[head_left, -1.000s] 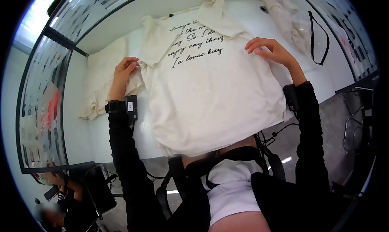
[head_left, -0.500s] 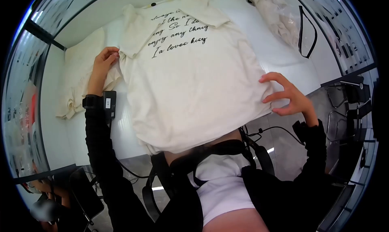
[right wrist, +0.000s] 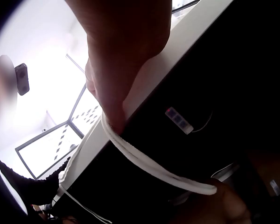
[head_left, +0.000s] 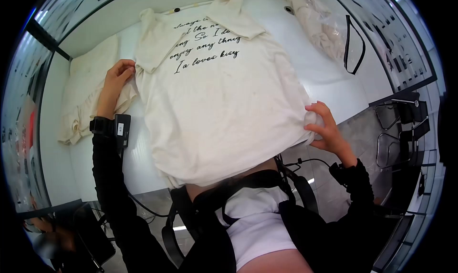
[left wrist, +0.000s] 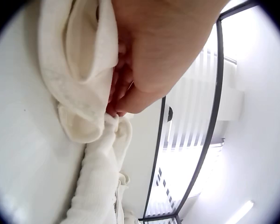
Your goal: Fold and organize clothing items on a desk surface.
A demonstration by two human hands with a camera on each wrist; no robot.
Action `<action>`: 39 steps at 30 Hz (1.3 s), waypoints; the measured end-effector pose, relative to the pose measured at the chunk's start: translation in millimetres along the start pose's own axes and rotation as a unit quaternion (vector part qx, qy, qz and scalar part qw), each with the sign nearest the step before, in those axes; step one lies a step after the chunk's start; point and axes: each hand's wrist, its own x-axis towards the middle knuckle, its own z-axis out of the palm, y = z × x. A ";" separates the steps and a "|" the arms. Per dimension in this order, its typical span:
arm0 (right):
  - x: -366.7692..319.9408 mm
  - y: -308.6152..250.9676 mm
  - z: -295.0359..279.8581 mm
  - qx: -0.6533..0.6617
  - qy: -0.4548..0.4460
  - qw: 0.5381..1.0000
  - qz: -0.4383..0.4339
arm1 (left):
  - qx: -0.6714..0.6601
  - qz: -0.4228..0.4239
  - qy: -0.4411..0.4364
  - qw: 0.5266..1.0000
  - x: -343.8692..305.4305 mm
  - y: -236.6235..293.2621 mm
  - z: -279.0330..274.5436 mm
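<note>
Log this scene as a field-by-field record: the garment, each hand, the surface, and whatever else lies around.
Garment: cream T-shirt, spread front up, black script print on the chest, sleeves turned in, hem hanging over the near edge
Left hand: left hand grips the shirt's side edge just below the sleeve
Right hand: right hand pinches the hem corner at the table's near edge
Surface: white table
Also there: second cream garment crumpled beside the left hand; clear bag holding pale cloth at the far right
</note>
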 end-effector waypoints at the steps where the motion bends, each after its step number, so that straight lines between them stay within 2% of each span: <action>1: 3.3 -3.1 -1.6 -0.008 0.001 1.000 -0.005 | 0.000 -0.001 -0.001 1.000 -1.5 1.5 0.6; 6: 16.7 -20.7 -10.9 -0.023 -0.002 0.999 -0.031 | 0.022 0.016 -0.001 1.000 -1.7 0.9 -0.9; 13: 21.4 -46.7 -18.0 0.042 -0.055 0.996 -0.050 | 0.012 0.010 -0.007 1.000 -0.1 -1.5 -2.9; 22: 41.6 -78.5 -25.2 0.094 -0.075 0.979 -0.163 | 0.008 0.015 -0.009 1.000 -0.5 -2.5 -3.2; 25: 51.9 -75.4 -31.9 0.098 -0.119 0.983 -0.097 | -0.002 0.013 -0.012 1.000 0.4 -3.8 -3.6; 27: 66.8 -62.1 -37.6 0.056 -0.098 0.984 -0.134 | 0.003 0.015 -0.013 1.000 -0.1 -2.9 -3.7; 29: 78.7 -40.6 -40.2 0.095 -0.093 0.989 -0.066 | 0.009 0.012 -0.008 1.000 -2.3 -1.4 -3.0; 30: 85.7 -28.9 -38.2 0.135 -0.063 0.989 -0.013 | 0.014 0.009 -0.002 1.000 -3.2 0.1 -2.5; 31: 95.1 -17.0 -40.6 0.169 -0.088 0.980 0.057 | 0.019 0.007 0.003 1.000 -3.9 1.6 -2.2; 32: 101.2 2.0 -40.3 0.175 -0.119 0.975 0.074 | 0.018 0.007 0.003 1.000 -4.5 2.3 -1.6; 33: 105.7 18.1 -35.3 0.194 -0.103 0.973 0.070 | 0.018 0.007 0.004 1.000 -4.8 2.4 -1.2; 35: 118.2 37.7 -25.0 0.309 -0.062 0.934 0.170 | 0.014 0.010 0.004 1.000 -3.9 1.7 -1.9; 39: 144.2 66.6 -12.2 0.347 -0.035 0.911 0.220 | 0.010 0.014 -0.001 1.000 -1.7 -2.0 -2.9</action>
